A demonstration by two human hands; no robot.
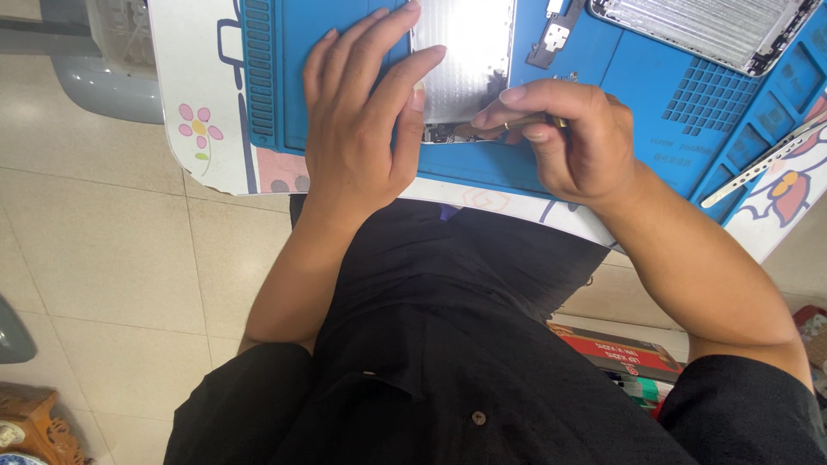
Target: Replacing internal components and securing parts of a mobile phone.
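My left hand (362, 112) lies flat, fingers spread, on a blue work mat (637, 77) and holds down the left edge of a silvery metal device panel (469, 52). My right hand (573, 138) pinches a thin metal tool (517, 125) whose tip rests at the panel's lower edge, where a dark circuit strip (444, 133) shows. Thumb and forefinger close around the tool. Both hands sit near the table's front edge.
A second silver device shell (706, 30) lies at the mat's top right. A small metal part (556, 34) sits beside the panel. A slim white strip (758, 164) rests at the right edge. The table (202, 95) has flower pictures. Boxes (620, 357) stand on the tiled floor.
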